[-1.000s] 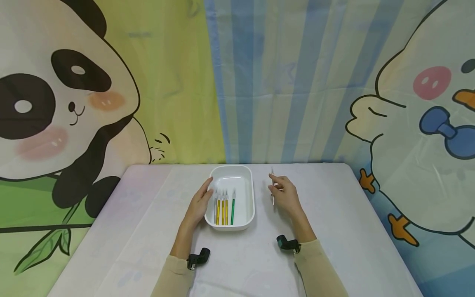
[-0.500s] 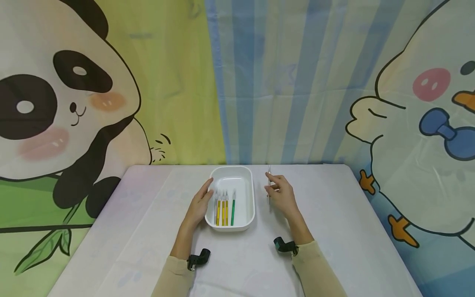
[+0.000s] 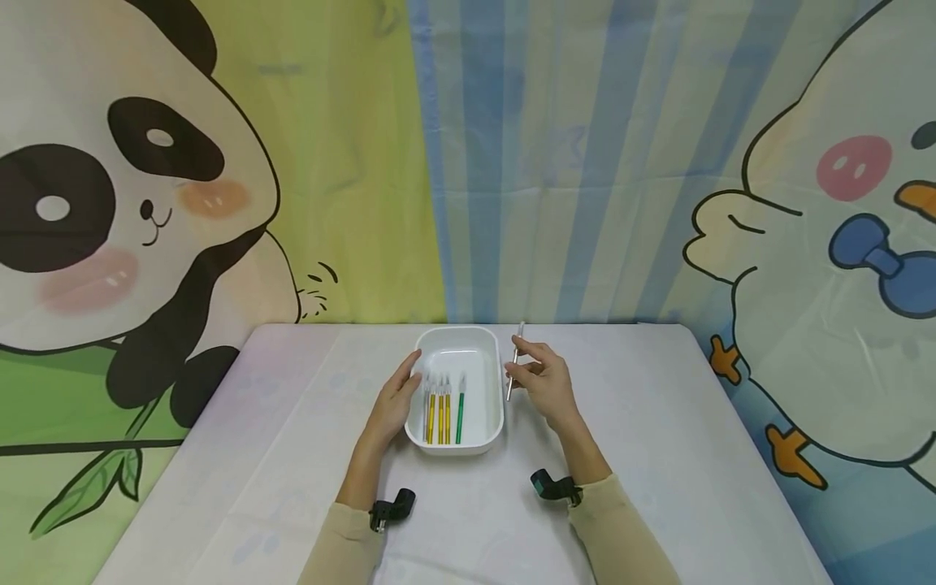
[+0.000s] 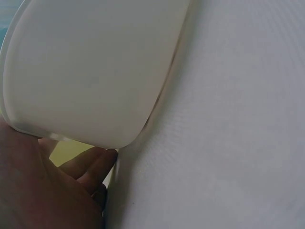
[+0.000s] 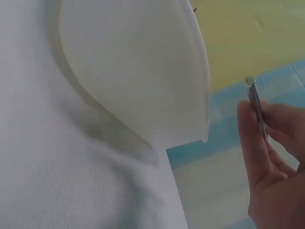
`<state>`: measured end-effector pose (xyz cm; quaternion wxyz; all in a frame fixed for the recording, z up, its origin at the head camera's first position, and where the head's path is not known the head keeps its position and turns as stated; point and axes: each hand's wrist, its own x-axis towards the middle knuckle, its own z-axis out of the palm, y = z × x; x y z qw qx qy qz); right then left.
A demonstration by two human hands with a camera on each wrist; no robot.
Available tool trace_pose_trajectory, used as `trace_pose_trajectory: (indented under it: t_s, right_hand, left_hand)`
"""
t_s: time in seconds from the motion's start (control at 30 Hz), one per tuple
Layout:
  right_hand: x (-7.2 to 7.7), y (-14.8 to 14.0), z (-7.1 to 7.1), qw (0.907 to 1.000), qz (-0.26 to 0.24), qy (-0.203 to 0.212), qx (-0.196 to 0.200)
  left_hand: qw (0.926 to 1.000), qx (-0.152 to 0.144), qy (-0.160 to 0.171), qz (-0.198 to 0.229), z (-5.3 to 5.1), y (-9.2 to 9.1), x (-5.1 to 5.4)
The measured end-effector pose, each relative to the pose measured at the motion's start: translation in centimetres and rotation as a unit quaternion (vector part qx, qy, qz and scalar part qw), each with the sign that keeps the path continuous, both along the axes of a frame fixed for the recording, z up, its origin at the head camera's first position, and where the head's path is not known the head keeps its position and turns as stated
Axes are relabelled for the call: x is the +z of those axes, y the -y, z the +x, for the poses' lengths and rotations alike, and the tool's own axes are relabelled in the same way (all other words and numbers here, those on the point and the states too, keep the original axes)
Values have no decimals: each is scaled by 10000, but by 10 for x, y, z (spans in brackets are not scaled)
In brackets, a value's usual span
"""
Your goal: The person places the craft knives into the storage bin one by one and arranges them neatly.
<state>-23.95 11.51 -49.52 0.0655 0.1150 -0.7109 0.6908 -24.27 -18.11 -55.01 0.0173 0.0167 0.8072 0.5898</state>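
Observation:
In the head view, my left hand [image 3: 390,405] holds the left side of a white plastic tray [image 3: 478,448], thumb at the rim and fingers along the outer wall. Inside the tray lie several slim craft knives with clear caps: a silver one [image 3: 426,418] at the left, yellow ones [image 3: 439,418] beside it, and a green one [image 3: 460,416] set apart. My right hand [image 3: 550,386] pinches a silver craft knife [image 3: 511,383] between thumb and fingers, just off the tray's right rim. The right wrist view shows the end of its handle [image 5: 256,102] poking out above my fingertips.
A white cloth [image 3: 292,455] covers the table, whose far edge meets a printed curtain [image 3: 497,162] with a panda and a duck. Black cameras [image 3: 553,486] are strapped to both wrists.
My right hand has moved left toward the tray with the silver craft knife, which now leans, its top tipped to the right. My left hand and the tray have stayed in place.

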Motion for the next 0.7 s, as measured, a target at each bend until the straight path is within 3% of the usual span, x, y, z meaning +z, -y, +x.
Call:
trace_pose_trajectory:
  t_s: [0.13,0.7]
  right_hand:
    - [-4,6,-1,9998,141,23,109]
    - [1,31,4,9973,662,162,270]
  left_hand:
    - [10000,-31,-14,63,-1,-1,0]
    - [10000,-3,-31,-12,-2,-1,0]
